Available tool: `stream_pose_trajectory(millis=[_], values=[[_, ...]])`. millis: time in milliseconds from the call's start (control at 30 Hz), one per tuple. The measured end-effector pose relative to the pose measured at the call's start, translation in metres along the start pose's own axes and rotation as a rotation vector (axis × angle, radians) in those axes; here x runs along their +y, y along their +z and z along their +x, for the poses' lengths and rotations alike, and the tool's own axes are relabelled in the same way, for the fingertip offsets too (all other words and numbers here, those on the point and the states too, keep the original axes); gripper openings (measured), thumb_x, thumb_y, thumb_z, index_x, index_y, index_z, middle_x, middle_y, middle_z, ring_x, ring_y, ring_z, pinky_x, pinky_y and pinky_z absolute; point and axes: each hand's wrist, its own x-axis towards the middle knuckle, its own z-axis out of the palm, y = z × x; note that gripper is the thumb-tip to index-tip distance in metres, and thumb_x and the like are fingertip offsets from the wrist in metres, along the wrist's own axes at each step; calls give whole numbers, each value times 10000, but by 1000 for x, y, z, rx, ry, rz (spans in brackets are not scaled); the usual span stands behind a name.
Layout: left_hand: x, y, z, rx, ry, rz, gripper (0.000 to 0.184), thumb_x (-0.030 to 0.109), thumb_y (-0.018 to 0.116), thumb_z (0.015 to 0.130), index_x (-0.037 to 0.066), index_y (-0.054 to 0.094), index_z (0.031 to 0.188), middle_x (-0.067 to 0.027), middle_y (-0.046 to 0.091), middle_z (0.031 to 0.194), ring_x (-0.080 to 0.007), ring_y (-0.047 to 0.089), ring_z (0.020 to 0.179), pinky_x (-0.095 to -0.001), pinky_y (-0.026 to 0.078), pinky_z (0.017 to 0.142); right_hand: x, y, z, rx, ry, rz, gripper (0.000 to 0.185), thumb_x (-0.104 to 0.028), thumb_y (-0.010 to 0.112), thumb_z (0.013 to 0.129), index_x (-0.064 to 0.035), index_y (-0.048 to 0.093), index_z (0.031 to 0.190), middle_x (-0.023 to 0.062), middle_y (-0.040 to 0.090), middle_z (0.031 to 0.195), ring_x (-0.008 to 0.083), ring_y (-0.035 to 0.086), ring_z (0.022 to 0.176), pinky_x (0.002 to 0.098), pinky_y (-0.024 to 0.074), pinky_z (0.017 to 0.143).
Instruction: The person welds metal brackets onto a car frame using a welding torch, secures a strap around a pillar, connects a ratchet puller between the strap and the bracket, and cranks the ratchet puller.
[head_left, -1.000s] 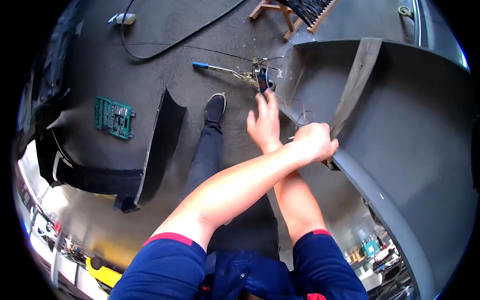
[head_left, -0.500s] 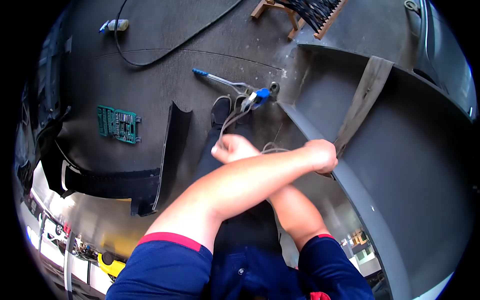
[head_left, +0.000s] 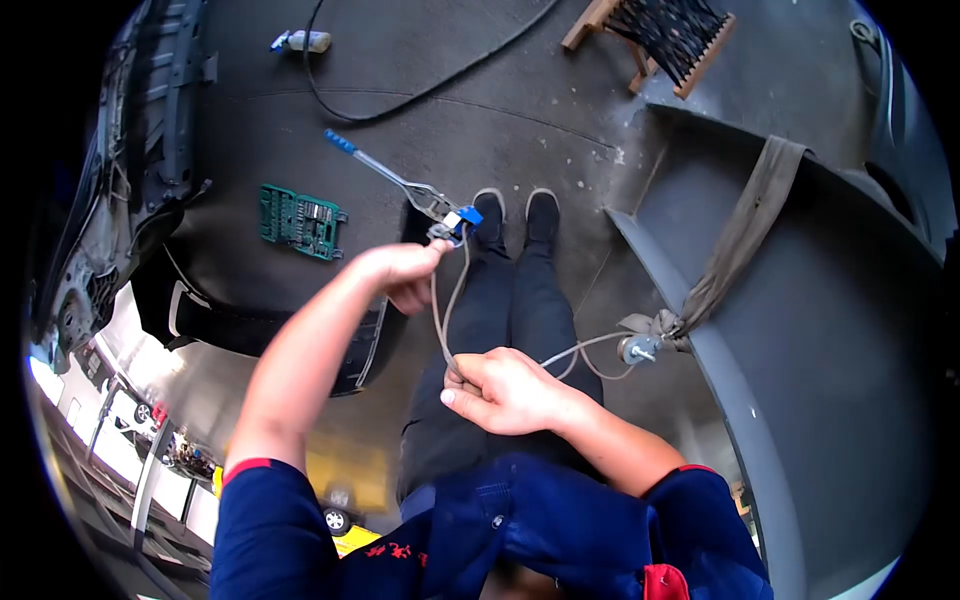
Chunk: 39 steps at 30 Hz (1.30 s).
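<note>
My left hand [head_left: 400, 272] is closed at the near end of a hand cable puller [head_left: 410, 190], which has a long blue-gripped handle and a blue part by its metal frame. My right hand [head_left: 505, 390] grips the puller's thin cable [head_left: 440, 320] in front of my thighs. From there the cable loops right to a round metal fitting [head_left: 638, 349]. This fitting hangs by a knotted grey strap [head_left: 750, 230], slung over the edge of a large grey panel [head_left: 735, 410].
On the floor lie an open green socket set [head_left: 300, 222], a spray bottle [head_left: 305, 41] and a black hose [head_left: 400, 108]. A wooden folding stool [head_left: 660, 40] stands at the far side. Dark body trim [head_left: 240, 330] lies left of my legs, near a vehicle's bare frame [head_left: 150, 110].
My left hand has moved from the strap at the right across to the cable puller. My right hand has come closer to my body, still gripping the cable. The puller has shifted left.
</note>
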Motion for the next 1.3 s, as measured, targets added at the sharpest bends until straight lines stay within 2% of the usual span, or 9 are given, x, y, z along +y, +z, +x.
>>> stream_pose_trajectory(millis=[133,300,467,567,633,667,800,967,1300], values=[[-14,24,50,-782,409,-1622,674,485,474,1006,-137,528,1262,-209,685,1108,-305,701,877,-365,619,765,-12,-4,2,45,-15,-55,205,-219,683,941,-31,614,897,104,575,608,246,598,537,381,462,539],[16,-32,3,-497,397,-2176,152,143,428,985,71,494,868,75,352,548,-65,303,407,-239,249,377,-31,-21,8,48,232,-86,288,-301,709,938,-19,648,942,65,607,653,163,601,588,358,491,580],[-25,-68,-106,-404,783,-1941,165,168,370,1049,110,523,1042,78,331,607,-71,275,439,-242,242,386,5,-61,49,88,345,406,757,-649,369,1061,13,631,1317,128,735,1081,197,681,1001,364,518,936],[-17,-42,-165,-294,994,-1727,159,211,389,1085,99,502,1075,41,360,661,-83,344,488,-262,332,429,4,-107,119,307,452,699,1141,-858,349,923,9,130,1631,285,238,1655,397,349,1497,560,334,1180],[-9,-39,-200,-243,1054,-1598,116,165,400,1082,94,491,1079,25,396,669,-90,373,494,-273,381,453,-20,-138,173,268,325,883,1176,-883,354,897,17,141,1624,293,319,1608,403,417,1445,554,407,1135],[-6,-36,-208,-209,1108,-1545,111,155,400,1082,92,492,1082,32,392,675,-88,381,507,-270,400,474,-40,-153,197,159,221,1049,963,-799,513,909,-31,443,1486,224,607,1346,358,631,1189,575,495,1034],[0,-32,-227,-52,1121,-1370,103,141,391,1088,83,468,1124,10,427,750,-89,423,575,-279,462,529,-95,-163,254,347,329,946,458,-461,717,935,-87,660,1191,104,738,1017,281,724,935,527,625,843],[-2,-34,-242,115,1224,-1318,107,125,392,1087,57,448,1148,-12,482,781,-104,519,664,-310,542,677,-169,-147,295,-18,197,1137,628,-445,681,936,4,543,1353,273,630,1228,438,673,1083,470,661,843],[-40,-63,-228,315,1273,-1215,176,126,411,1084,-7,480,1176,-106,648,957,-196,658,912,-361,538,899,-328,-140,360,-436,-187,481,724,-440,618,953,30,485,1488,210,590,1435,331,675,1183,413,549,999]])
